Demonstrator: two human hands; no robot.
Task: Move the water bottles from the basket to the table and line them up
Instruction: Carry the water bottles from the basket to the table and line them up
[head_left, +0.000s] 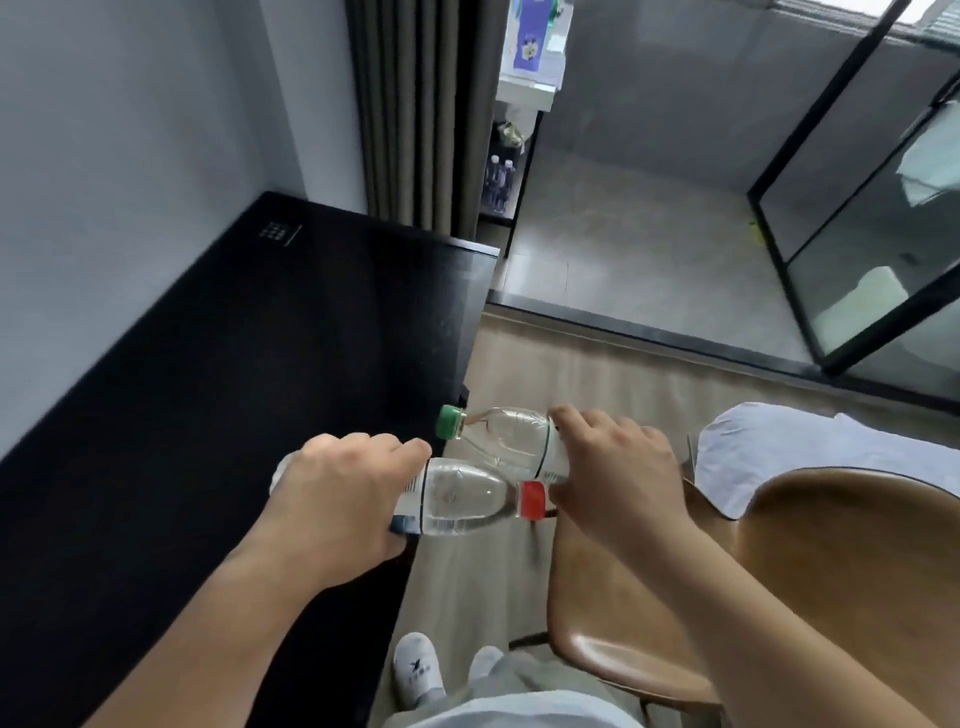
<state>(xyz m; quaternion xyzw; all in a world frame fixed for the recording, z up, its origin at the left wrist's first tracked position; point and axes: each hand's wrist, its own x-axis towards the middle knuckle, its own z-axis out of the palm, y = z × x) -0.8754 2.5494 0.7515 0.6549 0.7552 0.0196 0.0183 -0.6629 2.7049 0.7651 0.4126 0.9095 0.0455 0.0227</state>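
Left hand (343, 493) is curling its fingers round the labelled body of a clear plastic red-capped bottle (457, 496), holding it sideways in the air at the edge of the matte black table (208, 364). Right hand (613, 467) is gripping a white-labelled, green-capped bottle (504, 436) the same way, its smooth rounded shoulder lying just behind the first, near a glossy brown moulded chair (831, 545)

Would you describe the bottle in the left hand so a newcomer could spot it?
Start at the black table. At its right edge the left hand grips a clear plastic bottle. Its cap is red; the other bottle's is green.
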